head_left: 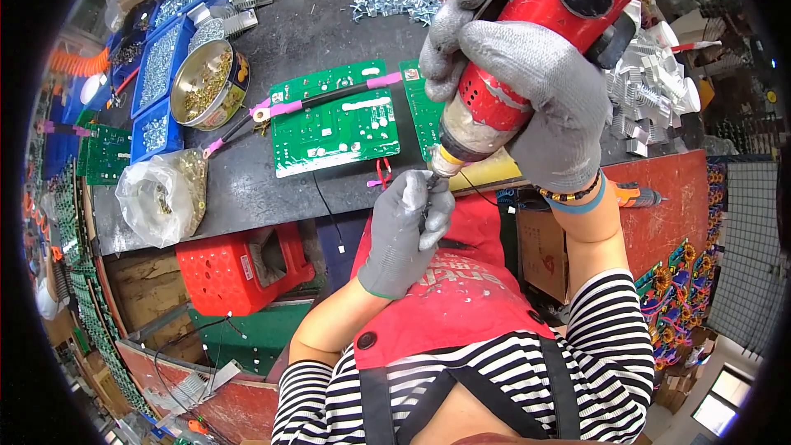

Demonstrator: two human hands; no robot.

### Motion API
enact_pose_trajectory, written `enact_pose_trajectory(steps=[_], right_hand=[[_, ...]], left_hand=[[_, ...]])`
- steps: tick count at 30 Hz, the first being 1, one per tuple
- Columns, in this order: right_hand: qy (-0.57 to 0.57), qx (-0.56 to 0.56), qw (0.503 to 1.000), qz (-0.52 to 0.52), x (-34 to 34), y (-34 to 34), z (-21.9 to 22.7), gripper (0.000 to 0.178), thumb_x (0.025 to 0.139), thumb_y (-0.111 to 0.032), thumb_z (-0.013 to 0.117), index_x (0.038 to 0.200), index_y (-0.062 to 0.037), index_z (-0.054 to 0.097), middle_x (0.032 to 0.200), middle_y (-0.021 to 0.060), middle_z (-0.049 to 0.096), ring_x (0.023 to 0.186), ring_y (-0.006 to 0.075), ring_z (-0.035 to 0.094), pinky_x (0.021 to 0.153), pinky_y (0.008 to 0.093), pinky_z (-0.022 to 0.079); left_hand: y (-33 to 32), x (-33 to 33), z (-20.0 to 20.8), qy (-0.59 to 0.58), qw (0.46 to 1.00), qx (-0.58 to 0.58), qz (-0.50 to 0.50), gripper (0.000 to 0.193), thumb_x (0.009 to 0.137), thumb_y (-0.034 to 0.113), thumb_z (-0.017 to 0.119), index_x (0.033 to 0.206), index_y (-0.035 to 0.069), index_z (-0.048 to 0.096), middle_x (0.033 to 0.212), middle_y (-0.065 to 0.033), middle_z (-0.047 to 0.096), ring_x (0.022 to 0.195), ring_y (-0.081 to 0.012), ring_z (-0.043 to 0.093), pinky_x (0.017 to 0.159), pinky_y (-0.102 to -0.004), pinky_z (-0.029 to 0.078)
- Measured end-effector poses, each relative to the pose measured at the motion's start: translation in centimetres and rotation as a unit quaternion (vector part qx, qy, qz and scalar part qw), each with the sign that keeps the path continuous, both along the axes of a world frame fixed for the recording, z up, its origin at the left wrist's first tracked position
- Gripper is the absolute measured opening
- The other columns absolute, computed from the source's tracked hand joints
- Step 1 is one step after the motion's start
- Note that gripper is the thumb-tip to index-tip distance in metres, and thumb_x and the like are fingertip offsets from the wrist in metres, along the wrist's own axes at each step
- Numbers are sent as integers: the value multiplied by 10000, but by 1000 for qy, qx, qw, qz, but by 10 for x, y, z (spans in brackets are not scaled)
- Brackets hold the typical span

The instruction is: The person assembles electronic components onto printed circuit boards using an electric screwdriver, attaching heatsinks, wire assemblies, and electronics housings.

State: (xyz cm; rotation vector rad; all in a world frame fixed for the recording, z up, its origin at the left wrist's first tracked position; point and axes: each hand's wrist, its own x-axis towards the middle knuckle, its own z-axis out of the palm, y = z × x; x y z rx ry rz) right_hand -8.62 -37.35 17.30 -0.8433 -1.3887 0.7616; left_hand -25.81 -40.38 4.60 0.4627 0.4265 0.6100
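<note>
My right hand (560,91), in a grey coated glove, is wrapped round a red power screwdriver (493,99). Its chuck points down and to the left, toward my other hand. My left hand (402,235), also gloved, is closed with its fingertips at the end of the driver bit (433,180); whatever small piece they pinch is hidden. Just beyond lies a green circuit board (334,136) on the dark bench, with a black cable (329,97) with pink ends across it. A second green board (418,103) is partly hidden behind the tool and glove.
Blue bins (161,62) of screws, a round tin (235,82) and a plastic bag (161,202) of brass-coloured hardware line the left. Wing-shaped fasteners (395,4) lie at the back, metal heat sinks (651,86) at right. A red stool (216,276) stands below the bench edge.
</note>
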Motion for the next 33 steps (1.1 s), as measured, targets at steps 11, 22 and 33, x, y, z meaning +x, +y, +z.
enact_pose_trajectory(steps=[11, 22, 33], right_hand=[[98, -154, 972, -145, -45, 56, 29, 171, 841, -108, 642, 971, 1, 614, 777, 64, 617, 670, 163, 627, 642, 288, 524], [156, -51, 973, -164, -48, 93, -31, 275, 863, -153, 563, 1103, -20, 537, 930, 69, 581, 789, 184, 600, 692, 323, 504], [200, -102, 964, -142, -58, 82, -10, 303, 815, -74, 618, 1097, -9, 528, 932, 99, 588, 775, 192, 599, 695, 326, 524]], left_hand=[[20, -57, -6, 158, 965, 19, 208, 267, 961, 54, 474, 1196, -73, 488, 1087, -238, 604, 852, -194, 606, 669, -244, 518], [59, -85, -13, 295, 908, 46, 295, 195, 944, 195, 596, 964, 2, 580, 776, -117, 665, 488, -69, 535, 351, -174, 371], [64, -84, -8, 319, 898, 70, 294, 172, 937, 183, 601, 870, 26, 578, 704, -101, 652, 387, -67, 448, 327, -195, 295]])
